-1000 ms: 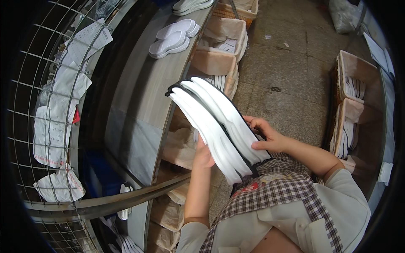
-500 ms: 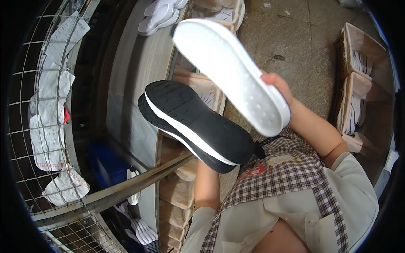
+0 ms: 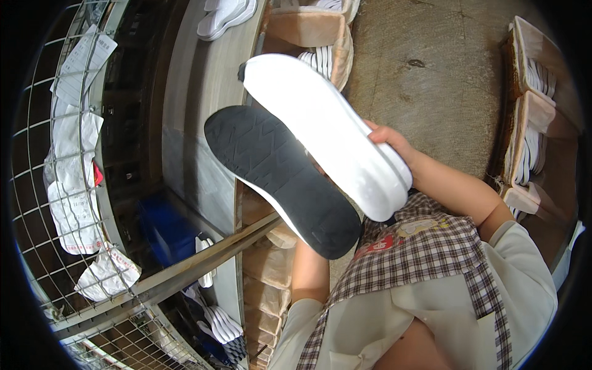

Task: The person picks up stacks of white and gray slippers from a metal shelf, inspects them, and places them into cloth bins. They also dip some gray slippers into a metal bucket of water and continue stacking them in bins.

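My right hand (image 3: 391,139) grips the heel end of a white shoe sole (image 3: 320,129), whose smooth white face is turned up toward me, toe pointing up-left. Just below and left of it is a second sole with a black treaded underside (image 3: 280,176) and a white edge. It partly lies under the white one. My left forearm (image 3: 310,271) rises beneath it, and my left hand is hidden behind the black sole, holding it up. Both soles hover over the edge of a grey curved belt (image 3: 200,117).
Cardboard boxes of white soles stand at the top (image 3: 308,28) and at the right (image 3: 531,123). White soles (image 3: 225,15) lie on the belt. A wire rack with paper sheets (image 3: 74,160), a blue crate (image 3: 163,228) and a slanted metal bar (image 3: 203,259) are at the left. Concrete floor (image 3: 431,74) lies between.
A second ago both hands held the soles edge-on as one bundle. They have been parted and turned flat, showing the white face and the black tread, and brought closer to me.
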`<action>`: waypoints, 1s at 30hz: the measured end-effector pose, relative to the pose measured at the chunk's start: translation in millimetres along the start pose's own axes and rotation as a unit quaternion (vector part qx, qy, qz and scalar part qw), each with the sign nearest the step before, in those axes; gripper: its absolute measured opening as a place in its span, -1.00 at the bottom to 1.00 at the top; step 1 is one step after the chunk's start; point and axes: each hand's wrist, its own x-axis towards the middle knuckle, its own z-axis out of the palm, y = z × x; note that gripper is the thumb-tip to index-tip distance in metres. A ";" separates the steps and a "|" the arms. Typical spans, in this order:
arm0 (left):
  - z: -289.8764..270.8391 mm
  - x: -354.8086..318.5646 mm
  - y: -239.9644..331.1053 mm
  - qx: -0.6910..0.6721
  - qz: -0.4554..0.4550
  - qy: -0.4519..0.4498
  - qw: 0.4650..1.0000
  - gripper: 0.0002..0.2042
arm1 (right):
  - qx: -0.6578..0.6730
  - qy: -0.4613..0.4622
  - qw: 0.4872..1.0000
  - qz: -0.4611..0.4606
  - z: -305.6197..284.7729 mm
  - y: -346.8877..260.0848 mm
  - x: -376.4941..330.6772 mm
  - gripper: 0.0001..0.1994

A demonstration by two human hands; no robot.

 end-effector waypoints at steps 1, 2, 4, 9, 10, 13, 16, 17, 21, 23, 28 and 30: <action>-1.1 3.2 -1.4 -0.057 -0.004 -0.086 0.995 -0.58 | 0.110 -0.110 0.988 0.000 -1.5 2.4 -0.9 -0.31; -1.8 6.1 -1.5 -0.092 0.006 -0.100 0.991 -0.58 | 0.220 -0.175 0.959 0.017 -3.5 5.1 -1.7 -0.32; -2.0 12.7 -2.6 -0.177 0.014 -0.200 0.964 -0.50 | 0.199 -0.097 0.975 0.038 -13.1 3.9 -1.5 -0.34; 12.0 10.1 9.9 -0.091 0.028 -0.208 0.973 -0.41 | 0.186 -0.014 0.980 0.065 -27.2 -0.1 -11.3 -0.36; 15.6 7.6 12.5 -0.077 0.030 -0.146 0.986 -0.44 | 0.120 0.017 0.992 0.034 -26.9 -0.5 -11.9 -0.35; 21.4 -1.2 14.3 0.110 0.079 0.189 0.972 -0.57 | -0.089 0.064 0.993 -0.039 -24.1 0.1 -9.3 -0.17; 13.9 3.1 11.3 0.053 0.018 0.108 0.993 -0.59 | -0.154 0.098 0.983 0.000 -23.4 9.0 2.0 -0.18; 10.1 5.8 12.0 0.036 0.005 0.069 0.997 -0.59 | -0.096 0.077 0.992 -0.004 -25.3 11.0 3.3 -0.20; 3.8 7.6 23.8 -0.069 -0.030 -0.046 0.996 -0.54 | 0.104 -0.015 0.994 0.024 -34.8 20.7 3.9 -0.27; 8.4 3.4 30.9 -0.145 0.002 -0.013 0.989 -0.49 | 0.141 0.013 0.988 0.057 -41.1 18.3 0.8 -0.35; 20.2 0.7 36.4 -0.198 -0.008 -0.060 0.978 -0.46 | 0.110 0.076 0.989 0.066 -45.9 13.9 -2.5 -0.39; 18.8 0.5 37.7 -0.217 -0.006 -0.064 0.974 -0.46 | 0.099 0.084 0.990 0.063 -43.5 14.9 -2.1 -0.39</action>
